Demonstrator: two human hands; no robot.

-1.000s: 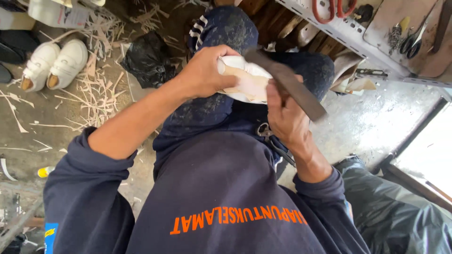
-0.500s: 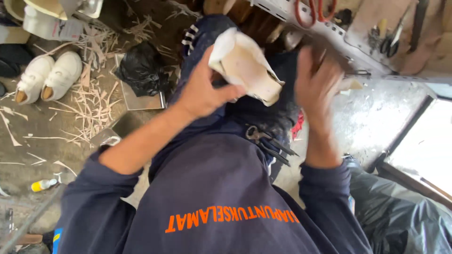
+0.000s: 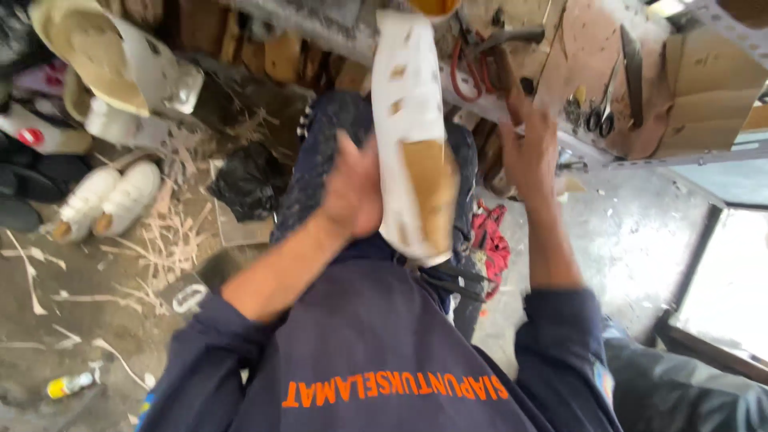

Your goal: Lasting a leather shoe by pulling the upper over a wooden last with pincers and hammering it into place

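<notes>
There is one camera, and it is sitting on the person's head. It is looking straight down past the dark blue top [image 3: 376, 352] at the lap and the floor [image 3: 88, 296]. It is very close to the arms, so they are filling the middle. The top edge is catching a shelf of tools [image 3: 608, 88] in front of the person.

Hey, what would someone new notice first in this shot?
First, the white shoe held up at centre, sole toward the camera, gripped by the left hand. Next, the right hand reaching toward the tool shelf at upper right. A pair of white shoes sits on the floor, left.
</notes>
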